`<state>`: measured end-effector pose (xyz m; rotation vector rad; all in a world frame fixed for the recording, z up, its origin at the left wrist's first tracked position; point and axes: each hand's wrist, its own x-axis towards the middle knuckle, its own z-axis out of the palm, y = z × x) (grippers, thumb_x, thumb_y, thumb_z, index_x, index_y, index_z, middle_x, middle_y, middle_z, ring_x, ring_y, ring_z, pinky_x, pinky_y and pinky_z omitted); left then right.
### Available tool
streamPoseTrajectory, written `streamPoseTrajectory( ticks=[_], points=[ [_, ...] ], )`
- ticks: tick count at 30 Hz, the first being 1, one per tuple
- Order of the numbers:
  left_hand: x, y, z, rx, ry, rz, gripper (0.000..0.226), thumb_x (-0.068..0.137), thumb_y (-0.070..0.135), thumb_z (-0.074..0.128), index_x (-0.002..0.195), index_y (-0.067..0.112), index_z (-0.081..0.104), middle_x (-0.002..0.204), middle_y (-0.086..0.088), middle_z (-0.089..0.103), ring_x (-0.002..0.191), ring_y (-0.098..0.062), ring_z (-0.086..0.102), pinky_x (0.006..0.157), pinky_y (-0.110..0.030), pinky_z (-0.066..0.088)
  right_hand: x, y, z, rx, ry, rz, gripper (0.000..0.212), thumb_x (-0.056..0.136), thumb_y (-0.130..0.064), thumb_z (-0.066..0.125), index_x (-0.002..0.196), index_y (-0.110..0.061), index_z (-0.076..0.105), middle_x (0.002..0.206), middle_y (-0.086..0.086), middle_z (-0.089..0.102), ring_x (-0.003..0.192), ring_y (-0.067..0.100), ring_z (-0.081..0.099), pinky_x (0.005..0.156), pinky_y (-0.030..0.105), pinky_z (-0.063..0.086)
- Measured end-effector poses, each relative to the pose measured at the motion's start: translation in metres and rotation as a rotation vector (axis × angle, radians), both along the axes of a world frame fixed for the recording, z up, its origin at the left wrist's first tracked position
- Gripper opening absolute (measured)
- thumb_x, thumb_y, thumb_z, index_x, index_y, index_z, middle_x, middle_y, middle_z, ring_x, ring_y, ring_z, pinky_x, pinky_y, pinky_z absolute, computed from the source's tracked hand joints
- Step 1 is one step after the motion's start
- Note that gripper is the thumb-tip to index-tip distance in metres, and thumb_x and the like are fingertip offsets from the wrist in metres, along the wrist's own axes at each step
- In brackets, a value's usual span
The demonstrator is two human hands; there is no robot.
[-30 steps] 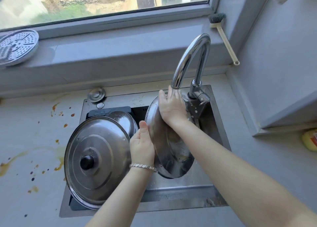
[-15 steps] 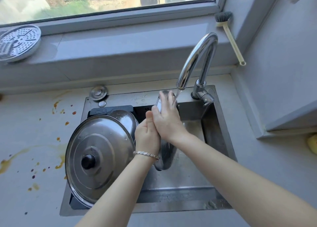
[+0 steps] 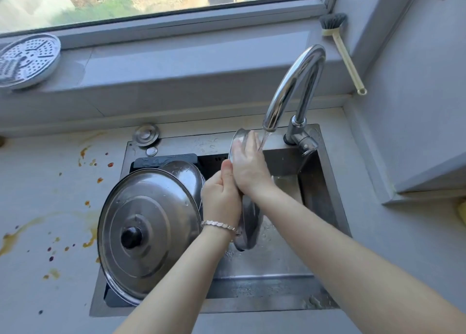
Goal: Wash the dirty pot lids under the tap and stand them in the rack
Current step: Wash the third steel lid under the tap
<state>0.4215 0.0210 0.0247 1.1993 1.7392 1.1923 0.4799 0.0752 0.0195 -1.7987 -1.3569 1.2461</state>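
A steel pot lid (image 3: 248,222) stands almost edge-on to me in the sink (image 3: 277,278), its top edge under the running tap (image 3: 293,89). My left hand (image 3: 220,195) grips it from the left side, fingers curled around it. My right hand (image 3: 248,167) lies flat with straight fingers against its right face, in the water stream. A large steel lid (image 3: 148,233) with a black knob leans in the dark rack (image 3: 166,161) at the sink's left. Behind it stands a smaller lid (image 3: 185,173).
Brown sauce stains (image 3: 15,238) spot the grey counter on the left. A perforated steamer plate (image 3: 26,61) rests on the windowsill. A dish brush (image 3: 340,49) leans in the right corner. A round sink plug (image 3: 146,134) lies behind the sink.
The held lid has turned from facing me to nearly edge-on under the tap. My right hand slid up onto its face and my left hand closed in beside it.
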Motion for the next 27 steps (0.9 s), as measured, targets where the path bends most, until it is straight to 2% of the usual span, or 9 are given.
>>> streamPoseTrajectory(
  ticks=[3,5,7,10,12,16,20,23,27],
  points=[
    [-0.005,-0.002,0.000,0.042,0.032,-0.006,0.053,0.097,0.021,0.040,0.047,0.017,0.024,0.038,0.009,0.028,0.039,-0.005,0.028,0.042,-0.016,0.023,0.006,0.009,-0.002,-0.031,0.069,-0.036,0.049,0.098,-0.038,0.022,0.134,-0.010,0.038,0.148,0.006,0.032,0.137,0.024,0.025,0.114,0.041,0.017],
    [-0.006,-0.011,0.003,0.114,0.017,-0.019,0.053,0.097,0.018,0.041,0.048,0.018,0.020,0.036,0.009,0.027,0.039,-0.005,0.025,0.041,-0.015,0.021,0.022,0.029,-0.004,-0.172,0.305,-0.229,0.039,0.100,-0.036,0.025,0.102,-0.012,0.056,0.104,0.007,0.064,0.108,0.026,0.049,0.096,0.037,0.040],
    [-0.007,-0.019,0.004,0.164,-0.006,-0.022,0.051,0.094,0.023,0.041,0.048,0.019,0.020,0.036,0.008,0.024,0.038,-0.004,0.023,0.040,-0.014,0.019,0.036,0.040,-0.012,-0.312,0.513,-0.386,0.036,0.099,-0.032,0.030,0.077,-0.017,0.054,0.069,0.000,0.060,0.079,0.021,0.053,0.069,0.028,0.047],
    [-0.008,-0.026,0.001,0.156,-0.050,0.020,0.049,0.090,0.026,0.040,0.046,0.020,0.019,0.034,0.009,0.023,0.036,-0.004,0.022,0.040,-0.012,0.018,0.037,0.044,-0.019,-0.393,0.594,-0.506,0.036,0.096,-0.034,0.033,0.082,-0.012,0.058,0.076,0.005,0.059,0.073,0.023,0.058,0.073,0.028,0.047],
    [-0.006,-0.025,-0.001,0.116,-0.098,0.083,0.055,0.096,0.020,0.042,0.046,0.019,0.019,0.032,0.009,0.023,0.035,-0.005,0.022,0.039,-0.012,0.019,0.025,0.042,-0.018,-0.336,0.436,-0.450,0.044,0.090,-0.042,0.031,0.092,-0.009,0.061,0.095,0.012,0.063,0.096,0.029,0.060,0.088,0.035,0.047],
    [-0.006,-0.001,0.006,-0.003,-0.193,0.259,0.053,0.098,0.023,0.039,0.047,0.015,0.026,0.037,0.013,0.030,0.035,-0.003,0.028,0.039,-0.013,0.025,-0.017,0.009,-0.005,0.072,-0.007,-0.010,0.055,0.099,-0.036,0.019,0.147,-0.010,0.023,0.156,0.007,0.017,0.144,0.019,0.011,0.117,0.035,0.005],
    [-0.025,0.023,0.013,-0.138,-0.378,0.456,0.047,0.096,0.036,0.041,0.055,0.015,0.049,0.050,0.005,0.053,0.054,-0.008,0.049,0.053,-0.018,0.042,-0.011,-0.040,-0.015,0.450,-0.159,0.263,0.064,0.093,-0.041,0.016,0.148,-0.011,0.006,0.157,0.000,0.000,0.143,0.006,-0.005,0.117,0.026,-0.006],
    [-0.032,0.024,0.018,-0.218,-0.400,0.531,0.040,0.096,0.040,0.038,0.066,0.017,0.053,0.067,0.006,0.053,0.061,-0.007,0.050,0.051,-0.012,0.043,0.005,-0.069,-0.036,0.444,-0.224,0.416,0.072,0.086,-0.052,0.009,0.148,-0.016,0.005,0.152,-0.011,-0.007,0.141,0.000,-0.010,0.118,0.029,-0.004],
    [-0.024,0.016,0.021,-0.210,-0.379,0.522,0.040,0.096,0.040,0.036,0.076,0.013,0.058,0.074,0.005,0.058,0.071,-0.013,0.053,0.063,-0.024,0.044,0.011,-0.050,-0.027,0.483,-0.236,0.389,0.074,0.085,-0.053,0.016,0.148,-0.014,0.017,0.155,-0.004,0.007,0.144,0.009,0.002,0.118,0.029,0.000]
  ],
)
